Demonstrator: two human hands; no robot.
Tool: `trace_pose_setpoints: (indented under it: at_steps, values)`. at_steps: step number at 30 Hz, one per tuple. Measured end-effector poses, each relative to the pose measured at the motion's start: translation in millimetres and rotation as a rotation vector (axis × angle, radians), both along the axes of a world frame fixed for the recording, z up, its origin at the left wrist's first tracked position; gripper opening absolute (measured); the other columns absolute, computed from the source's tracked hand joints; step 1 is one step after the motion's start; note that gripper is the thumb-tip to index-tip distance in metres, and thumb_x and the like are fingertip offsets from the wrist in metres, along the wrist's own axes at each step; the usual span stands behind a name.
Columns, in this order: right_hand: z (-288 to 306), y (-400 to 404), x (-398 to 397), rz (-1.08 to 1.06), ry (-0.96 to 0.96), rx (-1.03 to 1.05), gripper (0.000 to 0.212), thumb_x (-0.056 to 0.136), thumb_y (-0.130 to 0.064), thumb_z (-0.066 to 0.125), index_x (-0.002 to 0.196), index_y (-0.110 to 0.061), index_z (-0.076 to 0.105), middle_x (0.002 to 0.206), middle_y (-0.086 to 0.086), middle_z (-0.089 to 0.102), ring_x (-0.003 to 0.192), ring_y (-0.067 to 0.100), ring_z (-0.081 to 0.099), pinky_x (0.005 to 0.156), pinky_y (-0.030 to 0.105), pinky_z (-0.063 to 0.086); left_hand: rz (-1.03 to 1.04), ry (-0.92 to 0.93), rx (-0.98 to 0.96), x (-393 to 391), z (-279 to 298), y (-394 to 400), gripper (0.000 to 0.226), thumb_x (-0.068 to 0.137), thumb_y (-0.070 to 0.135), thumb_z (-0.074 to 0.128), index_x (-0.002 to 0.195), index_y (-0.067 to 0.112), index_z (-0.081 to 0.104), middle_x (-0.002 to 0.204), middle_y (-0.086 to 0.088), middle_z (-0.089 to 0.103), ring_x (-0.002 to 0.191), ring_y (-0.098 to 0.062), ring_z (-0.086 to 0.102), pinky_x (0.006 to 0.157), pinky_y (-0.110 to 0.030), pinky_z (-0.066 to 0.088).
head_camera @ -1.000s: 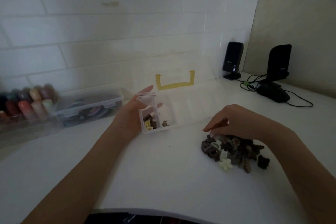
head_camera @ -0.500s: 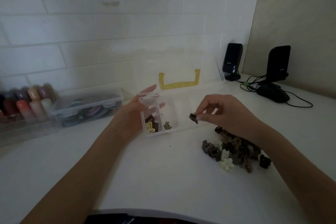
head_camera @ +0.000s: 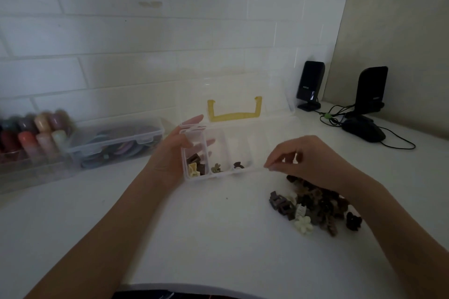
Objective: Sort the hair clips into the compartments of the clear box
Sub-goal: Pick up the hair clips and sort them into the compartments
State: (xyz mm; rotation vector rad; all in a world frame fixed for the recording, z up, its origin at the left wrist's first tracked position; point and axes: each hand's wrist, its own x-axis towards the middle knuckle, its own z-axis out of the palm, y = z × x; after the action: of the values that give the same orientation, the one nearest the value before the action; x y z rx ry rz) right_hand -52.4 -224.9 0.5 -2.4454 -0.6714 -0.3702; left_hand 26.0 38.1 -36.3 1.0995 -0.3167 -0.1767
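The right hand (head_camera: 308, 162) hovers over the near rim of the clear plastic compartment box (head_camera: 243, 171), its fingers loosely curled and, as far as can be seen, holding nothing. The left hand (head_camera: 175, 150) cups the left end of that box, thumb along the near side and straight fingers behind the far wall, steadying it on the white counter (head_camera: 194, 238).

Sorting looks barely begun. The leftmost compartment holds a few dark brown clips (head_camera: 195, 161) and a cream clip (head_camera: 193, 170). The next one to the right holds a single olive flower-shaped clip (head_camera: 215, 168), and the third a single dark clip (head_camera: 238, 165). The compartments further right appear empty, though glare makes that hard to confirm.

Most of the work remains: a heap of brown, black and cream hair clips (head_camera: 315, 206) lies on the counter near the right wrist, with a cream flower clip (head_camera: 303, 224) at its near edge. The box lid with its yellow handle (head_camera: 234, 110) stands open against the tiled wall.
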Motion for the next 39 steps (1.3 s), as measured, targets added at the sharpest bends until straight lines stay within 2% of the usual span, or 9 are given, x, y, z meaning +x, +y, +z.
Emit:
trace_pose_setpoints:
  at_steps: [9, 12, 17, 19, 24, 30, 35, 37, 39]
  values:
    - [5, -11, -6, -0.065, 0.337, -0.255, 0.014, 0.079, -0.031, 0.071, 0.092, -0.032, 0.074, 0.08, -0.021, 0.069, 0.073, -0.009, 0.062, 0.069, 0.008, 0.047, -0.013, 0.03, -0.022, -3, 0, 1, 0.057, 0.066, 0.003, 0.045, 0.118, 0.019, 0.063, 0.123, -0.012, 0.057, 0.102, -0.033, 0.065, 0.095, -0.049, 0.045]
    - [8, -13, -10, -0.103, 0.43, -0.331, 0.023, 0.077, -0.042, 0.069, 0.099, -0.037, 0.071, 0.088, -0.017, 0.069, 0.079, -0.004, 0.061, 0.076, 0.016, 0.049, -0.012, 0.032, -0.015, -3, 1, 2, 0.063, 0.061, 0.002, 0.05, 0.121, 0.018, 0.061, 0.121, -0.012, 0.057, 0.103, -0.035, 0.065, 0.098, -0.053, 0.042]
    - [5, -12, -11, -0.121, 0.462, -0.418, 0.007, 0.081, -0.032, 0.067, 0.087, -0.037, 0.067, 0.089, -0.014, 0.065, 0.081, 0.001, 0.058, 0.077, 0.023, 0.049, -0.007, 0.032, -0.012, 0, 0, 0, 0.06, 0.066, 0.003, 0.044, 0.121, 0.018, 0.061, 0.116, -0.01, 0.059, 0.1, -0.034, 0.066, 0.092, -0.05, 0.047]
    - [4, -10, -11, -0.107, 0.43, -0.378, 0.004, 0.08, -0.031, 0.068, 0.083, -0.034, 0.067, 0.087, -0.01, 0.066, 0.08, 0.005, 0.06, 0.078, 0.027, 0.052, -0.021, 0.025, -0.008, 0, 0, -2, 0.06, 0.066, 0.003, 0.043, 0.12, 0.019, 0.061, 0.115, -0.009, 0.06, 0.099, -0.034, 0.066, 0.092, -0.05, 0.047]
    - [7, -2, -11, -0.003, 0.27, -0.107, 0.008, 0.076, -0.026, 0.074, 0.081, -0.025, 0.067, 0.071, -0.019, 0.065, 0.062, -0.003, 0.058, 0.059, 0.011, 0.046, -0.048, -0.007, -0.029, -4, 4, -2, 0.069, 0.05, 0.001, 0.054, 0.117, 0.015, 0.062, 0.112, -0.012, 0.06, 0.113, -0.039, 0.055, 0.09, -0.044, 0.051]
    - [-10, 22, -8, -0.06, -0.1, 0.23, 0.02, 0.076, -0.016, 0.073, 0.072, -0.022, 0.054, 0.082, -0.008, 0.067, 0.067, 0.008, 0.058, 0.055, 0.018, 0.044, -0.06, -0.034, 0.031, -9, 6, -6, 0.069, 0.05, 0.006, 0.058, 0.118, 0.017, 0.062, 0.118, -0.014, 0.057, 0.117, -0.04, 0.053, 0.102, -0.048, 0.041]
    - [-30, 31, -1, -0.115, -0.287, -0.1, 0.009, 0.085, -0.023, 0.063, 0.094, -0.022, 0.062, 0.105, -0.005, 0.066, 0.097, 0.007, 0.051, 0.082, 0.025, 0.044, -0.082, -0.038, 0.04, -8, 5, -9, 0.066, 0.056, -0.003, 0.047, 0.116, 0.018, 0.064, 0.122, -0.017, 0.054, 0.12, -0.042, 0.051, 0.106, -0.05, 0.037]
    - [-29, 28, 1, -0.123, -0.26, -0.18, 0.03, 0.09, -0.029, 0.056, 0.12, -0.026, 0.059, 0.128, -0.009, 0.057, 0.117, 0.009, 0.044, 0.099, 0.026, 0.037, -0.093, -0.033, 0.036, -8, 5, -9, 0.066, 0.056, -0.004, 0.047, 0.117, 0.018, 0.062, 0.119, -0.015, 0.057, 0.121, -0.042, 0.051, 0.105, -0.05, 0.038]
    - [-27, 27, 0, -0.107, -0.246, -0.142, 0.034, 0.092, -0.029, 0.053, 0.126, -0.028, 0.055, 0.135, -0.012, 0.051, 0.122, 0.006, 0.039, 0.103, 0.023, 0.031, -0.088, -0.029, 0.035, -8, 4, -10, 0.066, 0.053, -0.001, 0.053, 0.115, 0.017, 0.063, 0.115, -0.013, 0.06, 0.12, -0.041, 0.051, 0.103, -0.049, 0.04]
